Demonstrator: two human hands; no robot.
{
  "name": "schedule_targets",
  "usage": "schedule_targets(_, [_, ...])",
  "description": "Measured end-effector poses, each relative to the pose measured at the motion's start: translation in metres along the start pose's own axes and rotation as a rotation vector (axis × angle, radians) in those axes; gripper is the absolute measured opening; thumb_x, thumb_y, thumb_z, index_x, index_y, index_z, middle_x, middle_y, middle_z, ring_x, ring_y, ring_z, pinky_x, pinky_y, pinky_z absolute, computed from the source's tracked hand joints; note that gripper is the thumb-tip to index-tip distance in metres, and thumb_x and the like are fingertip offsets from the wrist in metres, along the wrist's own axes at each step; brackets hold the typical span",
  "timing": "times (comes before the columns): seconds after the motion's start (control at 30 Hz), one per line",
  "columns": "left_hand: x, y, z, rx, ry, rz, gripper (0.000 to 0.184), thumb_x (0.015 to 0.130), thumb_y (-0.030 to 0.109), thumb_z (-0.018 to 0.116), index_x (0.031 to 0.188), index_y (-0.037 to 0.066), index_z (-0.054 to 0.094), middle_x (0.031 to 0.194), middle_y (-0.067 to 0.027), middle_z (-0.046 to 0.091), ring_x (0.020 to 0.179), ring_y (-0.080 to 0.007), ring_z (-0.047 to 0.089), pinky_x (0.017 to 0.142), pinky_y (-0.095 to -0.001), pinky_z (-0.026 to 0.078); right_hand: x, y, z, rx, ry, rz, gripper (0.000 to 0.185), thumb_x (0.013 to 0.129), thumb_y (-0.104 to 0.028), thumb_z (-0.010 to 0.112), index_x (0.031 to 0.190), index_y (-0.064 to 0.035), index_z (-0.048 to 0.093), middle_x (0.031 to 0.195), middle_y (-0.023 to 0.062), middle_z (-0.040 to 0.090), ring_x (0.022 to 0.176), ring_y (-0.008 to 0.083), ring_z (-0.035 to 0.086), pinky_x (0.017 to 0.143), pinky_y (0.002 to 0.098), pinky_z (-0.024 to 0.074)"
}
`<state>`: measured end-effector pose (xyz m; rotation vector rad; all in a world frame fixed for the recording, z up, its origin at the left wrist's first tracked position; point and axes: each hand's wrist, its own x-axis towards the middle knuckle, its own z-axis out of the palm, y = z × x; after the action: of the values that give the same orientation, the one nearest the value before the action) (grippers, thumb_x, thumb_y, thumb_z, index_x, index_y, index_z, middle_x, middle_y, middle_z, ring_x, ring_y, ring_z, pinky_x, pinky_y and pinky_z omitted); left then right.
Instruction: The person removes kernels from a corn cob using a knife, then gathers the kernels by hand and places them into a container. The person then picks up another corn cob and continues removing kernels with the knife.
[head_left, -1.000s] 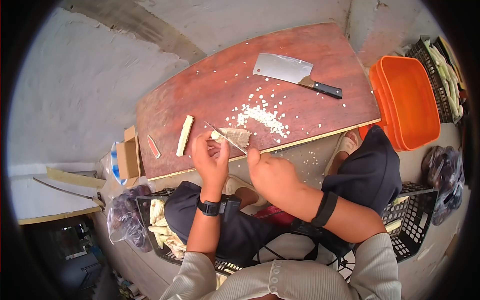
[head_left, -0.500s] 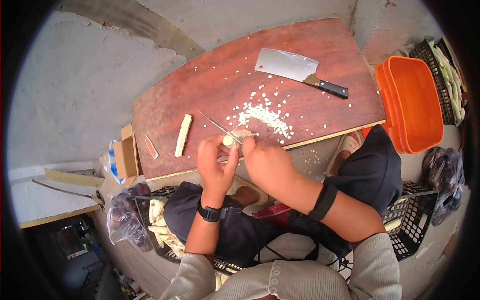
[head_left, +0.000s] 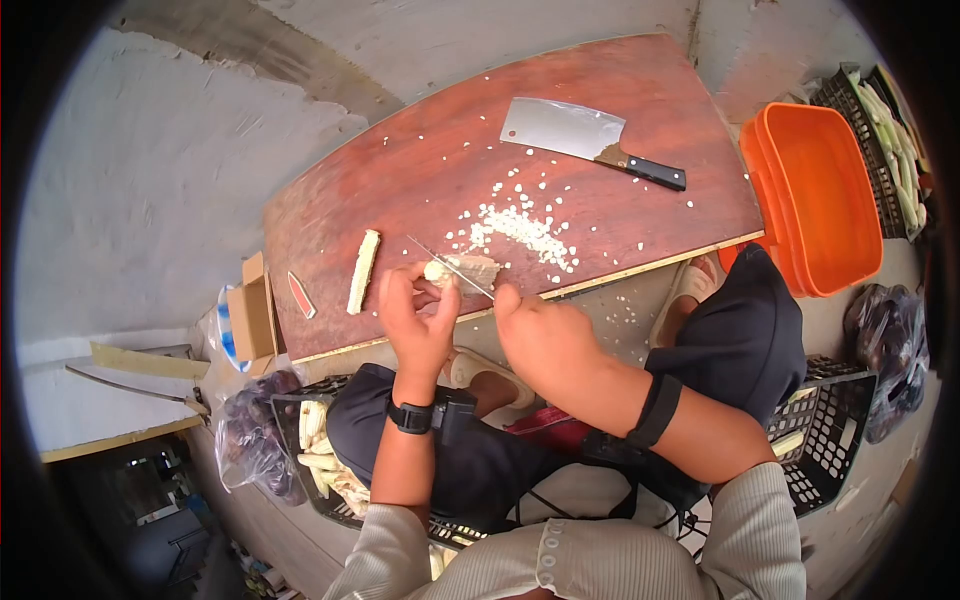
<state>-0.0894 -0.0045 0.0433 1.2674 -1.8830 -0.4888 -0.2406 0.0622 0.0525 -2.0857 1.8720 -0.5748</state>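
My left hand [head_left: 415, 325] is closed around one end of a pale corn cob [head_left: 478, 268] at the near edge of the red-brown board. In my right hand [head_left: 545, 335] is a thin-bladed knife [head_left: 428, 250], its handle hidden by my fingers. The blade lies slantwise across the cob, close to my left fingertips. Just beyond the cob is a scatter of white corn kernels [head_left: 525, 235]. To the left, a stripped cob piece [head_left: 364, 272] rests on the board, with a small pointed red piece with pale edges [head_left: 301, 295] beside it.
A cleaver [head_left: 565, 125] lies flat toward the board's [head_left: 340, 190] far side. Orange tubs [head_left: 835, 200] stand at the right, near a crate of corn [head_left: 890, 150]. Black crates [head_left: 825, 440] flank my legs; the left one holds cobs [head_left: 320, 450]. A cardboard box [head_left: 252, 310] is left.
My left hand has shifted slightly left, and more of the cob shows beyond the blade. My right hand and the knife have moved a little right and down. The view has shifted slightly.
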Motion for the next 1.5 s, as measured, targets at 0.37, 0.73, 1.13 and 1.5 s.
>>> schedule_targets(0.37, [0.004,0.010,0.001,0.041,-0.054,0.073,0.028,0.070,-0.002,0.069,0.095,0.000,0.057,0.088,-0.0076,0.056,0.064,-0.0117,0.057,0.054,-0.0221,0.049,-0.001,0.003,0.001,0.106,-0.027,0.049,0.025,0.074,-0.017,0.065,0.084,-0.0024,0.047,0.066,0.0099,0.062,0.057,0.0232,0.066,0.046,0.0328,0.0525])
schedule_targets(0.73, [0.002,0.012,0.005,-0.020,-0.113,0.099,0.031,0.069,-0.004,0.070,0.097,0.000,0.057,0.095,-0.0098,0.058,0.062,-0.0123,0.055,0.055,-0.0233,0.049,0.029,0.001,0.015,0.138,0.032,0.053,0.016,0.079,-0.014,0.059,0.084,-0.0015,0.050,0.064,0.0115,0.063,0.058,0.0262,0.067,0.048,0.0347,0.0530])
schedule_targets(1.13, [0.000,0.012,0.008,0.031,-0.071,0.069,0.032,0.071,-0.001,0.070,0.099,0.000,0.054,0.095,-0.0097,0.051,0.066,-0.0131,0.053,0.054,-0.0235,0.052,0.019,0.008,0.013,0.212,-0.012,0.027,0.013,0.080,-0.010,0.055,0.085,-0.0009,0.048,0.065,0.0133,0.063,0.058,0.0282,0.066,0.048,0.0368,0.0518])
schedule_targets(1.5, [-0.001,0.011,-0.004,0.053,-0.087,-0.001,0.030,0.072,-0.001,0.069,0.098,-0.001,0.054,0.092,-0.0085,0.049,0.071,-0.0129,0.053,0.054,-0.0219,0.053,0.000,0.005,0.007,0.239,-0.048,0.008,0.015,0.078,-0.004,0.053,0.089,0.0027,0.046,0.067,0.0163,0.063,0.058,0.0312,0.065,0.049,0.0389,0.0516])
